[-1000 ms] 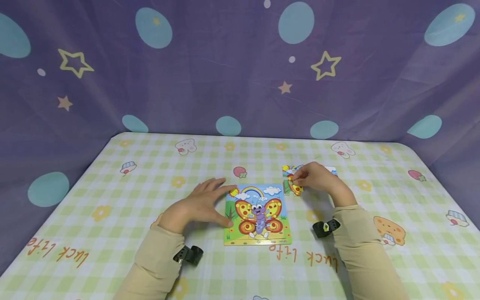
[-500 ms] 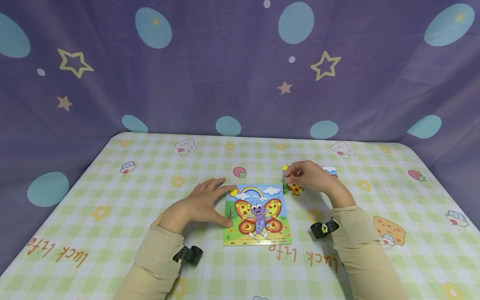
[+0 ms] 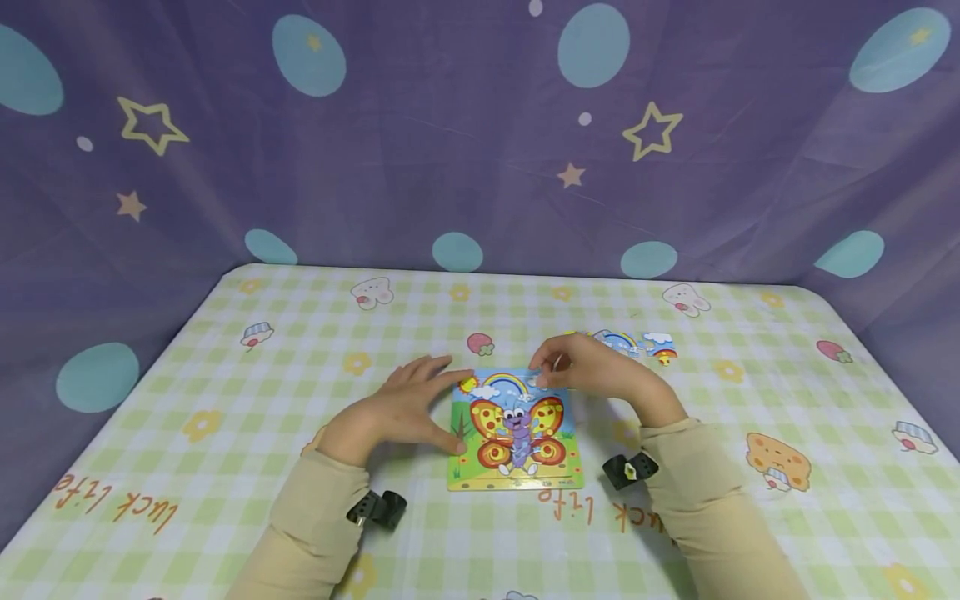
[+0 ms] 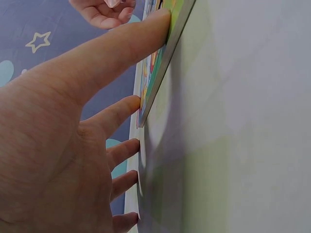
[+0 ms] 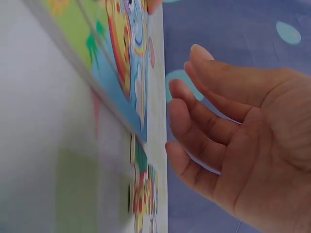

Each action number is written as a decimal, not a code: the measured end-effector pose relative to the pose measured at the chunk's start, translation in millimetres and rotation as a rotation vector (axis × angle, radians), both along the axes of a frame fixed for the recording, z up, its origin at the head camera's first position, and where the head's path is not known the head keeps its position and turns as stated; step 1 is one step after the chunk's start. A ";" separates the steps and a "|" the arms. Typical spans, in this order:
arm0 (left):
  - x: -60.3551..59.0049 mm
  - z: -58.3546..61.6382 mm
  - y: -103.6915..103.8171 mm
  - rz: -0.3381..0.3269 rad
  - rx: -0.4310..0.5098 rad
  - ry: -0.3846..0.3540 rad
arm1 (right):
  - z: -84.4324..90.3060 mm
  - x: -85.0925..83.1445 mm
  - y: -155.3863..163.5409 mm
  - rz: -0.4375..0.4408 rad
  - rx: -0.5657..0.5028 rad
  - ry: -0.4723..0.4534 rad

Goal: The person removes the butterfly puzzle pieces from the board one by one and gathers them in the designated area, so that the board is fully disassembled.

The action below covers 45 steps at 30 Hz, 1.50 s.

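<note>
Puzzle board (image 3: 516,429) looks complete (spare pieces (image 3: 633,343) remain on the desk); left hand (image 3: 397,408) spread, bracing it, right hand (image 3: 592,371) relaxed, holding nothing.

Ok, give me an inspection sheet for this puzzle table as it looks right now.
Surface: green-and-white checked tablecloth with cartoon prints and orange lettering.
Job's things: square butterfly jigsaw board, flat on the cloth.
Clutter: loose colourful puzzle pieces beyond the board, to its right.
Hands: left hand open, fingertips against the board's left edge; right hand open and relaxed over the board's upper right corner, holding nothing.
Cables: nothing seen; black wrist camera mounts on both sleeves.
Surroundings: purple cloth backdrop with stars and blue dots.
</note>
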<state>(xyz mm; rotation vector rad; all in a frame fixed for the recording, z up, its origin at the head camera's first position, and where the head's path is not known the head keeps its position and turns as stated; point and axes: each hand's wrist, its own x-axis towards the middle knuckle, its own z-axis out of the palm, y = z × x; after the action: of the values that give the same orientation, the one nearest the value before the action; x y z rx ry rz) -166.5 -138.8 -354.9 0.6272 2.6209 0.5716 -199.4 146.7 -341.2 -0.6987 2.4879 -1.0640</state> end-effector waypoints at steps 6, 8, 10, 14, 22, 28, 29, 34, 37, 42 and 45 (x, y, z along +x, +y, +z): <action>0.0 1.3 0.4 -0.002 0.000 0.006 | 2.8 7.3 -13.3 0.067 0.041 -0.035; 0.1 1.6 0.9 -0.002 -0.002 0.008 | 3.2 9.3 -16.9 0.086 0.067 -0.050; 0.3 2.0 1.1 -0.002 -0.003 0.007 | 3.9 11.2 -20.2 0.102 0.090 -0.051; 0.4 2.3 0.5 -0.001 -0.007 0.001 | 4.2 15.5 -26.2 0.101 0.126 -0.063; 0.3 1.3 0.0 -0.009 -0.002 0.006 | -1.1 20.7 -34.3 0.107 0.184 -0.106; 1.2 2.3 0.0 -0.007 0.001 0.004 | -2.8 23.3 -39.4 0.082 0.196 -0.113; 1.2 2.4 0.0 -0.006 0.001 0.004 | -2.6 23.6 -39.9 0.079 0.196 -0.113; 1.0 2.6 0.3 -0.002 -0.004 0.002 | -2.2 24.1 -40.6 0.084 0.198 -0.103; 0.7 2.2 0.4 -0.004 -0.006 0.003 | -1.9 24.5 -40.9 0.087 0.205 -0.096; 0.4 2.0 0.4 -0.006 -0.001 0.003 | -2.3 24.7 -40.9 0.088 0.208 -0.085; 0.3 2.1 0.2 -0.005 0.002 0.001 | -2.6 24.5 -40.6 0.088 0.200 -0.087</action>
<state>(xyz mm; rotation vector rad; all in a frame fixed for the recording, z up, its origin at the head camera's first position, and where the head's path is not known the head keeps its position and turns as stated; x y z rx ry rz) -166.1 -138.6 -352.8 0.6341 2.6194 0.5734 -174.9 106.1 -343.8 -0.6798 2.4222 -0.7834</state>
